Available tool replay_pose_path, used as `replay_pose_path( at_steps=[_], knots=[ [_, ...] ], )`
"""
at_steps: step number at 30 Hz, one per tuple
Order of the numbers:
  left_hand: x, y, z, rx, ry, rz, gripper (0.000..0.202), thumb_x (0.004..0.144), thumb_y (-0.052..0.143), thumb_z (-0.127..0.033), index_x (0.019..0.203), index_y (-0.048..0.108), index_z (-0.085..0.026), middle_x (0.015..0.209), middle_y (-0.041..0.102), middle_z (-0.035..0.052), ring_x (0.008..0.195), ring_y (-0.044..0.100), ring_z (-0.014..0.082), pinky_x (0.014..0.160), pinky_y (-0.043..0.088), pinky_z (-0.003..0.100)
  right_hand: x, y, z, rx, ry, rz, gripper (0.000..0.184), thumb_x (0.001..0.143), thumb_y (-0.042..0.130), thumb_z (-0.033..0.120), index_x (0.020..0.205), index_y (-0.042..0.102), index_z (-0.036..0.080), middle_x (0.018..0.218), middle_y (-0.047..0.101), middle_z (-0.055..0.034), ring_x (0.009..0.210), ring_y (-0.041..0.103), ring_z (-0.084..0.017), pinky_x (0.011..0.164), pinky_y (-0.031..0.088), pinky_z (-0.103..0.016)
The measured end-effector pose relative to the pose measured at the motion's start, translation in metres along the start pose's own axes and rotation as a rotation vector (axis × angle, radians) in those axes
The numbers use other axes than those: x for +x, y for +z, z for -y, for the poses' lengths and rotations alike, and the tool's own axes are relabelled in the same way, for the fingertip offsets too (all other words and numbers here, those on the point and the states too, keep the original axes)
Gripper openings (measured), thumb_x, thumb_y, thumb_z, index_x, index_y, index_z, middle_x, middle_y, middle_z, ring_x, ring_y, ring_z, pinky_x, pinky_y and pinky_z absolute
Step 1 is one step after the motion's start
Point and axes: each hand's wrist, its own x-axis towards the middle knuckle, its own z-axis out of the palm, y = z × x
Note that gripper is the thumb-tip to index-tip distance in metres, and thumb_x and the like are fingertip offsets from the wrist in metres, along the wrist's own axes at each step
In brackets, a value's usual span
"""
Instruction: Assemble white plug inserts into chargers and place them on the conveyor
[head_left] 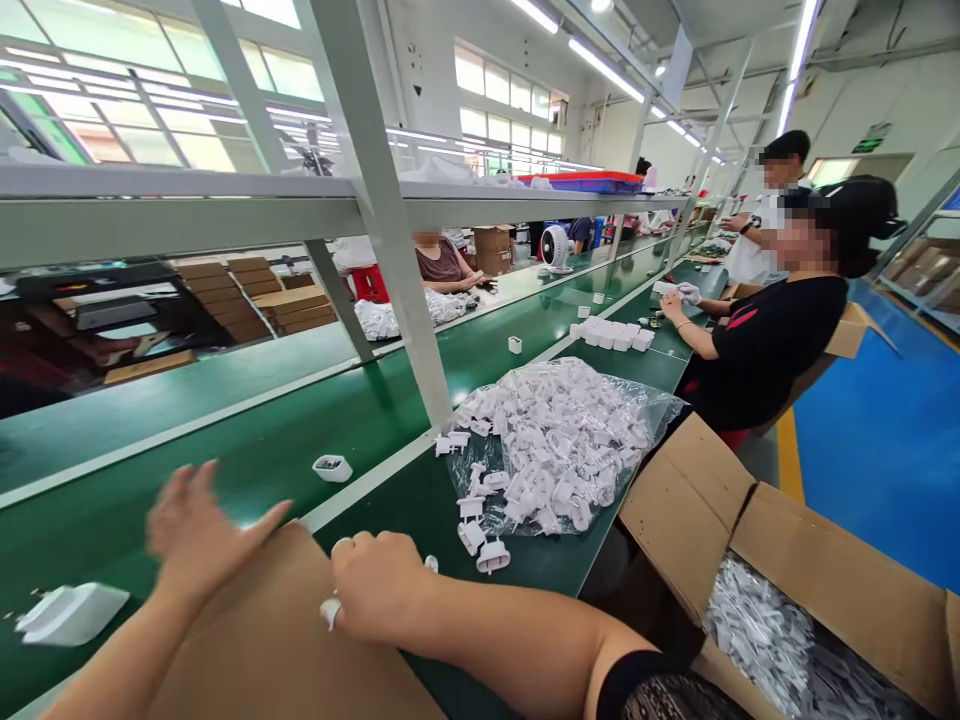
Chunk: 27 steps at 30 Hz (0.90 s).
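My left hand (196, 532) hovers with fingers spread over the edge of a brown cardboard sheet (262, 640), holding nothing; it is slightly blurred. My right hand (375, 585) is closed in a fist on the same sheet, with a small white plastic part (330, 611) showing under its fingers. A white plastic housing (332, 467) sits on the green conveyor belt (247, 450) just beyond my hands. A clear bag heaped with white plastic plug parts (559, 445) lies to the right, and a few loose parts (481, 545) are spilled beside it.
An open cardboard box (795, 600) filled with white parts stands at the lower right. A white tray-like piece (71, 612) lies at the left. A person in black (765, 330) works further down the line. A grey steel post (390, 220) rises from the bench.
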Motion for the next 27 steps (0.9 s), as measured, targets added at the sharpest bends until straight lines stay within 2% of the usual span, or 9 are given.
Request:
replay_pose_path(
  at_steps=[3,4,8,10,12,15,19,23,27],
  knots=[
    [0.022,0.032,-0.019,-0.089,0.144,0.109,0.095,0.085,0.055,-0.063,0.162,0.016,-0.025,0.175,0.009,0.0156,0.160,0.015,0.0407,0.124,0.026,0.061,-0.003,0.000,0.004,0.006,0.009,0.026,0.060,0.084,0.078,0.043,0.125,0.053,0.007,0.118,0.066,-0.0159,0.089,0.072,-0.028,0.058,0.057,-0.035],
    [0.031,0.041,-0.024,-0.108,0.204,0.181,0.091,0.085,0.056,-0.058,0.161,0.023,-0.021,0.174,0.013,0.0173,0.159,0.018,0.0404,0.125,0.026,0.058,-0.003,0.000,0.003,0.007,0.002,0.031,0.060,0.082,0.080,0.041,0.125,0.053,0.008,0.118,0.066,-0.0153,0.087,0.073,-0.027,0.057,0.057,-0.034],
    [0.058,0.065,-0.033,-0.113,0.258,0.381,0.056,0.085,0.049,-0.038,0.134,0.061,-0.014,0.147,0.059,0.0194,0.140,0.050,0.0366,0.121,0.033,0.050,-0.005,0.004,-0.002,0.027,-0.072,0.056,0.043,0.082,0.078,0.030,0.118,0.059,0.016,0.118,0.063,-0.0100,0.076,0.072,-0.022,0.053,0.051,-0.029],
    [0.062,0.069,-0.030,-0.079,0.241,0.394,0.046,0.083,0.049,-0.035,0.121,0.067,-0.016,0.134,0.067,0.0181,0.131,0.057,0.0361,0.117,0.037,0.050,-0.004,0.007,-0.004,0.059,-0.085,0.034,0.039,0.083,0.077,0.031,0.117,0.061,0.021,0.117,0.061,-0.0074,0.073,0.071,-0.021,0.052,0.048,-0.028],
    [0.061,0.066,-0.024,-0.045,0.210,0.384,0.047,0.080,0.050,-0.033,0.119,0.066,-0.015,0.130,0.068,0.0190,0.129,0.058,0.0366,0.115,0.039,0.052,-0.003,0.010,-0.005,0.126,-0.076,-0.003,0.041,0.082,0.079,0.035,0.119,0.063,0.025,0.115,0.061,-0.0055,0.075,0.070,-0.020,0.056,0.049,-0.028],
    [0.052,0.049,-0.014,-0.048,0.174,0.403,0.045,0.079,0.048,-0.030,0.116,0.065,-0.011,0.121,0.069,0.0205,0.123,0.060,0.0349,0.112,0.043,0.049,0.002,0.012,-0.007,0.290,-0.065,-0.063,0.044,0.078,0.085,0.039,0.116,0.067,0.025,0.107,0.062,-0.0035,0.084,0.068,-0.020,0.070,0.052,-0.028],
    [0.024,0.008,0.000,-0.184,0.135,0.267,0.048,0.085,0.047,-0.038,0.124,0.061,-0.013,0.123,0.069,0.0163,0.117,0.062,0.0317,0.110,0.047,0.044,0.014,0.015,-0.017,0.622,-0.022,-0.097,0.043,0.065,0.094,0.028,0.100,0.070,0.021,0.095,0.066,-0.0009,0.088,0.067,-0.019,0.079,0.053,-0.027],
    [-0.035,-0.036,0.006,-0.296,0.050,0.190,0.057,0.088,0.051,-0.043,0.138,0.055,-0.015,0.127,0.069,0.0130,0.119,0.063,0.0299,0.111,0.047,0.045,0.021,0.014,-0.023,1.154,0.092,-0.094,0.042,0.061,0.089,0.020,0.098,0.068,0.020,0.088,0.071,0.0021,0.080,0.070,-0.017,0.077,0.057,-0.029],
    [-0.104,-0.065,0.000,-0.376,-0.013,0.164,0.049,0.090,0.053,-0.037,0.134,0.059,-0.018,0.125,0.070,0.0121,0.117,0.064,0.0294,0.107,0.050,0.045,0.020,0.000,-0.018,1.350,0.156,-0.008,0.046,0.061,0.088,0.041,0.098,0.069,0.020,0.082,0.069,0.0018,0.064,0.066,-0.013,0.062,0.056,-0.026]
  ],
)
